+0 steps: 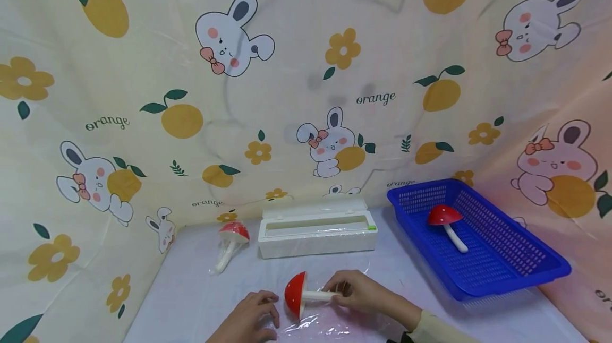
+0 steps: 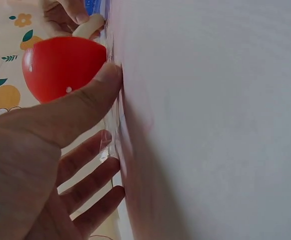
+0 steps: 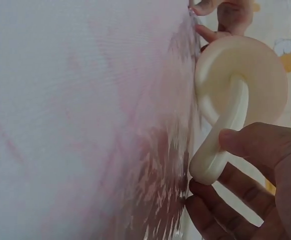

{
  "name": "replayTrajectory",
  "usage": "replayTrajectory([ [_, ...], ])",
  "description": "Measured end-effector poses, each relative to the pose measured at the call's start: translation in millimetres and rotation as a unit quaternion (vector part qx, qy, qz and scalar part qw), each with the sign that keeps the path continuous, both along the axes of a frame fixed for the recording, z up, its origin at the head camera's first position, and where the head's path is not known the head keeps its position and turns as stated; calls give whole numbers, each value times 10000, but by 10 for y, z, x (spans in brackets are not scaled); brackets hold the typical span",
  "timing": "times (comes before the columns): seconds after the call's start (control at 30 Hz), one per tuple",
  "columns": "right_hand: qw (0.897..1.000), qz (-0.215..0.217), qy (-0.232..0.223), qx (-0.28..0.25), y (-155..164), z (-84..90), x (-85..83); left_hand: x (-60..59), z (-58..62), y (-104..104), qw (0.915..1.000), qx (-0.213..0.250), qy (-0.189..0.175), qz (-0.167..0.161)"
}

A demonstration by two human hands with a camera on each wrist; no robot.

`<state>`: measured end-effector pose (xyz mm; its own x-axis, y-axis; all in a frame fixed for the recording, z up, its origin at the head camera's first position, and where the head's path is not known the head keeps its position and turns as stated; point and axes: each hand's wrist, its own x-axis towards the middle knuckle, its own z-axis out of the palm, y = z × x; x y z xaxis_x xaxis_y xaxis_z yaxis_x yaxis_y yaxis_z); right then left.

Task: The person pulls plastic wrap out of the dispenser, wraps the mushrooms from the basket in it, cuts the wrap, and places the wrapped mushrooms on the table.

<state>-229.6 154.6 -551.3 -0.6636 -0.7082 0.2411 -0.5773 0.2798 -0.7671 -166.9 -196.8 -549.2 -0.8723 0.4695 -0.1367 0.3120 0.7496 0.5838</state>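
Observation:
A toy mushroom with a glossy red cap [image 1: 295, 295] and a white stem [image 3: 219, 135] lies on its side over clear plastic film [image 1: 330, 327]. My right hand [image 1: 358, 292] pinches the stem near its end between thumb and fingers. Just left of the cap, my left hand [image 1: 253, 314] has its fingers spread, their tips at the film and the table surface. In the left wrist view the red cap [image 2: 65, 67] shows right beyond the left thumb. Another mushroom [image 1: 232, 242], wrapped in clear film, lies at the back left of the table.
A white film dispenser box [image 1: 317, 246] with its lid raised stands at the back middle. To the right, a blue plastic basket [image 1: 507, 274] holds one more red-capped mushroom [image 1: 447, 221]. A patterned cloth [image 1: 287, 93] hangs behind the white-covered table [image 1: 181, 300].

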Motion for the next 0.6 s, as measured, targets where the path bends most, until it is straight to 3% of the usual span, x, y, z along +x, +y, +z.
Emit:
replayTrajectory([
  [0.33, 9996, -163, -100, 224, -35, 22, -25, 7, 30, -5, 9994, 170, 301, -49],
  [0.5, 9981, -321, -175, 497, -47, 19, -58, 17, 69, -28, 9987, 342, 324, 211],
  [0.6, 9963, -469, -323, 639, -57, 20, -76, 15, 104, -12, 9973, 413, 561, 232],
])
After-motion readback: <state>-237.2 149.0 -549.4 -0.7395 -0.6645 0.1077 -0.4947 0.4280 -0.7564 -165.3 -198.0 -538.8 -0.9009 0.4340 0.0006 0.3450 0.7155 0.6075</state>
